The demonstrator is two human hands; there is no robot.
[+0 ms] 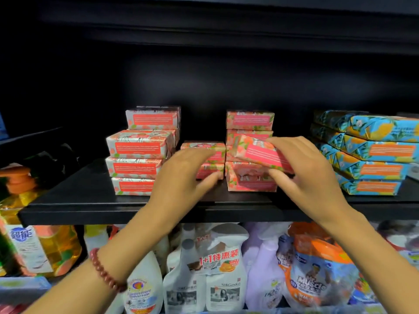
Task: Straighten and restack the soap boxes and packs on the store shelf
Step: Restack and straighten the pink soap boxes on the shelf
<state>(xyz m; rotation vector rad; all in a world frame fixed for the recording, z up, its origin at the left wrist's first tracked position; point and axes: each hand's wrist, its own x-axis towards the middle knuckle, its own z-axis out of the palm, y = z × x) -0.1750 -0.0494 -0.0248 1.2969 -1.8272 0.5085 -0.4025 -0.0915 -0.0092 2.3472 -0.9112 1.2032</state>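
Soap box (263, 152) tilted — pinched in right hand (303, 171).

Reaches up and forward with both bare forearms, the left from the lower left with a red bead bracelet (104, 271) round the wrist, the right from the lower right. Holds the left hand (179, 177) palm down and motion-blurred, fingers stretched forward and close together, thumb spread apart beneath them, nothing clasped. Pinches a tilted soap box (260, 152) in the right hand (310, 175), fingers (285, 142) curled over the upper edge and thumb pressed against the lower edge.
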